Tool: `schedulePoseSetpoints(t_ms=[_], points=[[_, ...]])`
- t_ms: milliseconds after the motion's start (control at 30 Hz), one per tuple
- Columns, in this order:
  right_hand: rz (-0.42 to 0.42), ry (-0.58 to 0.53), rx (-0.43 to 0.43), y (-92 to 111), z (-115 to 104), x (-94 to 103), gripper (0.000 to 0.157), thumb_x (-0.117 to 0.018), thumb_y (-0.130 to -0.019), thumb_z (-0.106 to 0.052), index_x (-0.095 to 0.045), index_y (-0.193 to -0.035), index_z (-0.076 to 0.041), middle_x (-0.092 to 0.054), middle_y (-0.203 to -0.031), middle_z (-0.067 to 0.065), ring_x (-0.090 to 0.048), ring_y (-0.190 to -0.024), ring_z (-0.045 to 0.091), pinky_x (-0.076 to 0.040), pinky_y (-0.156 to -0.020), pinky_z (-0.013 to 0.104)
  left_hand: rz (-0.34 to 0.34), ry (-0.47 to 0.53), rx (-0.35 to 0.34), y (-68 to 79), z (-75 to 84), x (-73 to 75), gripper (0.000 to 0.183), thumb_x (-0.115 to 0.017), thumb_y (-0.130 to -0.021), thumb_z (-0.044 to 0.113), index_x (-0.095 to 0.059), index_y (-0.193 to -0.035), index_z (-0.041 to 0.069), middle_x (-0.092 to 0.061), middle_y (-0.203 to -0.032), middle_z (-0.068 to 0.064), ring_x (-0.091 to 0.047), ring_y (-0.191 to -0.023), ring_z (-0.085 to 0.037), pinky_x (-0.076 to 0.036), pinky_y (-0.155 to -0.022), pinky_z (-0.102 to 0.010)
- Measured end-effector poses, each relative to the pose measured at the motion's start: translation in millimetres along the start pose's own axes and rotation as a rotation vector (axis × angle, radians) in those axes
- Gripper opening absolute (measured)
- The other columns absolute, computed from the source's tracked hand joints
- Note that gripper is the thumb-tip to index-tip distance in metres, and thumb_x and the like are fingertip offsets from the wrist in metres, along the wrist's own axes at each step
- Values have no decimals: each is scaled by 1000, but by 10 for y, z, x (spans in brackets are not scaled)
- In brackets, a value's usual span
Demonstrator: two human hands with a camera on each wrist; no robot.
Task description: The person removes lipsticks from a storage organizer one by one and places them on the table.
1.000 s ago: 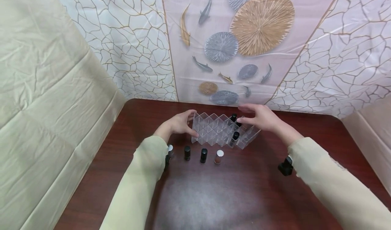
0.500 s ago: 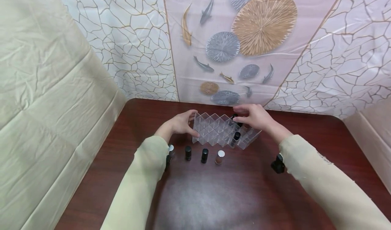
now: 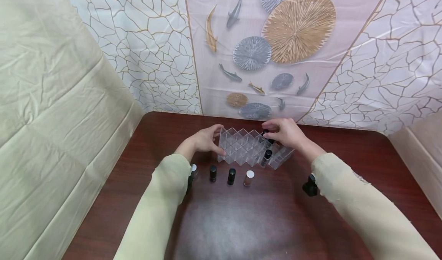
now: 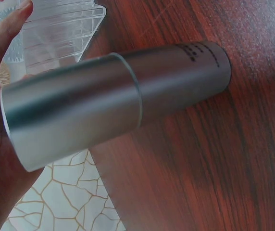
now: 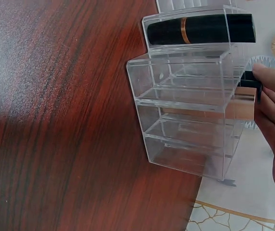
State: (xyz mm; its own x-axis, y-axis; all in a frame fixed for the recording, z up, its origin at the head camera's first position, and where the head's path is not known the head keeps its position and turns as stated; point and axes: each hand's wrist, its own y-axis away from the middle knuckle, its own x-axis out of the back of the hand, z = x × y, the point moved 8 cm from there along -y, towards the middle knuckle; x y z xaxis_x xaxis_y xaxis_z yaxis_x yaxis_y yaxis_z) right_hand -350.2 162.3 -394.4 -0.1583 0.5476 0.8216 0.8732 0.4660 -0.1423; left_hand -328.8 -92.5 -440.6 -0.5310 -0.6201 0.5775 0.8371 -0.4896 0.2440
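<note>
A clear acrylic lipstick organizer (image 3: 238, 147) with diamond-shaped slots stands near the table's back edge. My left hand (image 3: 206, 139) grips its left end, thumb at the front and fingers behind. My right hand (image 3: 286, 132) is over the right part, where thumb and fingers pinch a black-capped lipstick (image 5: 251, 78) at a rear slot; its lower part is mostly hidden. Beside that, a beige-topped tube (image 5: 243, 105) sits in another slot. A black lipstick with a copper band (image 5: 207, 30) occupies a front slot.
Standing in front of the organizer are two black tubes (image 3: 213, 173) and a brown tube with a silver cap (image 3: 249, 178). A silver tube (image 4: 104, 96) stands close to my left wrist. Patterned cloth (image 3: 255, 76) hangs behind the dark wooden table (image 3: 235, 221).
My right hand has moved a little left and closed in on the black-capped lipstick at the rear. My left hand has stayed on the organizer's left end.
</note>
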Motion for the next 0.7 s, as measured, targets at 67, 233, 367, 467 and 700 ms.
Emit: schedulePoseSetpoints(t_ms=[67,233,367,467,700], points=[[6,15,9,-9,-5,-5,33,-81,-95,-7,-76,-126,2,-78,-119,18,-76,-111,35,-59,-97,52,1,3,2,-3,-4,0,107,-93,-84,15,-26,-167,3,-34,-172,-15,-37,-158,-27,-34,-126,-40],[27,67,16,-20,-27,36,28,-80,-95,-7,-78,-123,-1,-80,-115,15,-78,-108,32,-59,-96,51,1,6,3,-10,-5,-4,108,-94,-84,15,-27,-167,4,-34,-172,-15,-36,-158,-27,-34,-127,-41],[57,76,23,-12,-85,144,28,-80,-95,-7,-79,-122,-3,-80,-114,14,-78,-107,33,-59,-96,52,0,3,7,-10,-8,-3,108,-93,-84,16,-26,-168,4,-34,-172,-15,-36,-158,-27,-34,-127,-41],[72,76,39,-14,-154,240,27,-79,-97,-9,-79,-123,-3,-81,-111,14,-79,-101,32,-59,-95,53,0,3,9,-5,-8,-1,108,-93,-84,16,-26,-168,4,-34,-172,-15,-36,-158,-27,-34,-127,-41],[112,82,88,-7,-356,511,27,-80,-97,-11,-79,-123,-5,-81,-112,14,-77,-107,35,-56,-99,55,5,2,8,0,0,-6,106,-92,-85,15,-26,-167,3,-34,-172,-16,-37,-158,-28,-34,-127,-41]])
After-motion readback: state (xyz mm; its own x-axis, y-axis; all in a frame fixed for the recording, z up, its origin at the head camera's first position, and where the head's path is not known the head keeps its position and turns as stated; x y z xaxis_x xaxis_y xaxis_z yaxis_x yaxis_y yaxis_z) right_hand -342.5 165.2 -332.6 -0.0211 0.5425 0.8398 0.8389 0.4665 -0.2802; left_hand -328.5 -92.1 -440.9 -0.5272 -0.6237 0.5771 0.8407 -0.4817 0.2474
